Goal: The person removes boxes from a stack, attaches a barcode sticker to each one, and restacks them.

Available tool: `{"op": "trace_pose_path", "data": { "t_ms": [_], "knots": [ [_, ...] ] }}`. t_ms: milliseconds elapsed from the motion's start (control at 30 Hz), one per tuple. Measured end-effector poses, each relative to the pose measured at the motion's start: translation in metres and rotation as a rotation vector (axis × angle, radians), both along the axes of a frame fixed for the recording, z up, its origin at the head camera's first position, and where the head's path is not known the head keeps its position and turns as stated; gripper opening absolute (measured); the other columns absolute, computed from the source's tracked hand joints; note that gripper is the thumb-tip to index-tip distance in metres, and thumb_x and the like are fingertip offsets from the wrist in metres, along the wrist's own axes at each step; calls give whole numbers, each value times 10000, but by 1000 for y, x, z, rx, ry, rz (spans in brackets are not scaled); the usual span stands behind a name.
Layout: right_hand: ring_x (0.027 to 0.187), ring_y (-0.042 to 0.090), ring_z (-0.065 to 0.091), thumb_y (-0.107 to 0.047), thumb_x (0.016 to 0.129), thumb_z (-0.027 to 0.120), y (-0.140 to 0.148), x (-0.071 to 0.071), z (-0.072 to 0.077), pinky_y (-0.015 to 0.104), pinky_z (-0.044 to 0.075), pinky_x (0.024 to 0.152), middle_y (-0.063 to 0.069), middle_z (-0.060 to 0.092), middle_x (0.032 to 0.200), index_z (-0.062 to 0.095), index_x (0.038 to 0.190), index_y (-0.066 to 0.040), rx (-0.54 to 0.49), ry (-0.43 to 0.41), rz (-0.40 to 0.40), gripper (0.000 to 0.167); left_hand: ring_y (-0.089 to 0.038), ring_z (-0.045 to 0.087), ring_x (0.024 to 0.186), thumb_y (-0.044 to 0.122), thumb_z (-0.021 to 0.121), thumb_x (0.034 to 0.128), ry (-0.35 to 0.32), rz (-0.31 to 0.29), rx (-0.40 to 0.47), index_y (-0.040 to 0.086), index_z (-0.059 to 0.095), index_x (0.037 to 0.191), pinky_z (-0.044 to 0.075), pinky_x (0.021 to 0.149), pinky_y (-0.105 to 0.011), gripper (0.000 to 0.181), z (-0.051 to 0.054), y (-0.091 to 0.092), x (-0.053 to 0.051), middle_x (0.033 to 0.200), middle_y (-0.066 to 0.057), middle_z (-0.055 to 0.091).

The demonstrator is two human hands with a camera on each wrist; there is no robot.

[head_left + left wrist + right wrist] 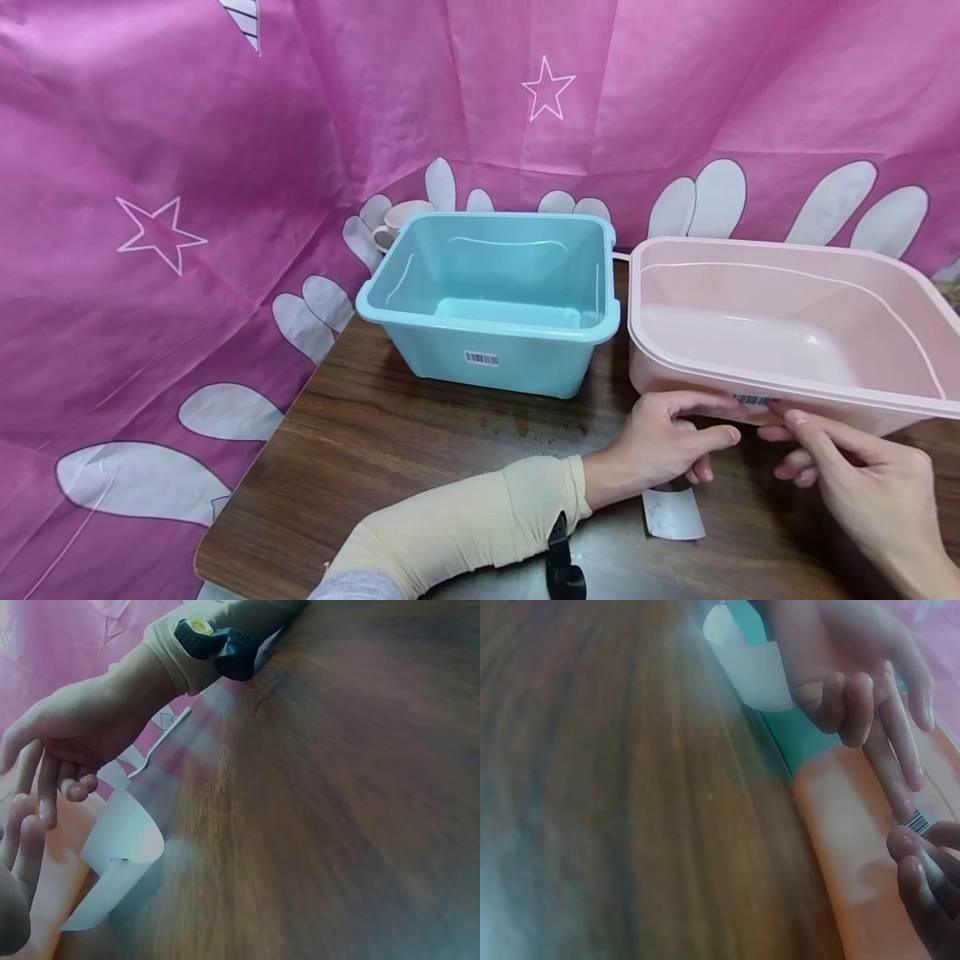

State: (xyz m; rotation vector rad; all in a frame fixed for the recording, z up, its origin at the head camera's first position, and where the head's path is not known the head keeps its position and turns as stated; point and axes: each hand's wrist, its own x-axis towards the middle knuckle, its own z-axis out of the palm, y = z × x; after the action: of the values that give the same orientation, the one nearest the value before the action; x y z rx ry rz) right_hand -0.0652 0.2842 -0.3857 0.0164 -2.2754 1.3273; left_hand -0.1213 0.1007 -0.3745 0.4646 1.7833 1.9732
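A barcode label (753, 400) sits on the front wall of the pink basin (697, 379), just below its rim. My left hand (660, 442) reaches in from the left and touches the label's left end with an extended index finger. From the other side, my right hand (877, 479) has its fingertips at the label's right end; in the right wrist view the fingertips (911, 851) lie close beside the barcode. Neither hand visibly grips the basin. Under the left hand stands a curled piece of white paper (124, 840) on the table.
A light blue basin (480, 333) with its own barcode sticker stands to the left of the pink one. Behind it is a white mug (401, 215). The wooden table (315, 467) ends at the left, and a pink patterned cloth (465, 92) hangs behind everything.
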Motion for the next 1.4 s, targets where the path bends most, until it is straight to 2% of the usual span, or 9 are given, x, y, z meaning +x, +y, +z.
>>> {"op": "trace_pose_path", "data": {
  "t_ms": [200,433,533,733,900,1000,1167,1300,1400],
  "knots": [
    [516,27,657,98,980,539,2,-3,-6,180,497,468,-178,761,796,686,1218,73,-26,-6,102,282,-46,501,356,-4,707,904,17,-7,-23,75,743,1178,443,384,-163,287,-1,2,-1,494,-163,556],
    [512,50,666,9,1024,513,3,-5,0,194,507,469,-192,758,796,726,1192,1,-4,-39,65,271,-30,507,368,-10,700,902,23,38,-20,67,739,1171,440,396,-145,282,-2,-4,-6,476,-101,548],
    [513,66,673,-38,1042,501,7,-5,2,206,508,464,-183,758,781,731,1167,12,-8,-47,42,267,-17,502,377,-30,681,907,24,36,5,41,729,1181,443,402,-143,288,0,-8,-8,499,-151,556],
    [506,81,675,-79,1054,492,13,-5,0,223,503,450,-162,761,769,743,1152,-8,-47,-62,30,278,-4,498,390,-44,654,921,34,13,38,1,725,1175,450,414,-143,268,2,-12,-10,692,-388,589],
    [516,85,679,-19,1038,498,10,-4,-1,221,509,460,-151,768,788,735,1169,-8,-53,-56,81,271,-16,490,379,-55,657,912,31,25,21,-22,741,1113,444,403,-149,220,3,-10,-10,677,-368,598],
    [515,75,674,-2,1031,506,8,-4,-2,212,509,465,-170,763,794,741,1177,-58,-29,-63,87,282,-25,493,373,-56,668,905,29,26,-2,-31,741,1087,444,396,-151,198,3,-7,-8,660,-343,606],
    [509,67,668,-87,1047,518,9,-4,0,214,510,463,-197,750,762,767,1124,-140,-10,-116,31,267,-27,493,369,-66,660,905,19,28,-3,-42,743,1076,445,389,-153,192,3,-5,-7,706,-382,612],
    [517,75,658,-113,1060,495,15,-7,2,220,505,466,-191,749,768,774,1069,-172,-48,-130,30,285,-22,485,374,-81,639,909,4,33,40,-61,739,1082,441,394,-153,201,2,-9,-9,761,-418,609],
    [521,76,647,-52,1053,481,19,-8,2,212,490,458,-143,764,790,777,1052,-165,-166,-79,93,317,-15,486,380,-81,632,920,3,25,67,-76,729,1099,444,399,-150,204,2,-12,-12,823,-428,619]
  ]
}}
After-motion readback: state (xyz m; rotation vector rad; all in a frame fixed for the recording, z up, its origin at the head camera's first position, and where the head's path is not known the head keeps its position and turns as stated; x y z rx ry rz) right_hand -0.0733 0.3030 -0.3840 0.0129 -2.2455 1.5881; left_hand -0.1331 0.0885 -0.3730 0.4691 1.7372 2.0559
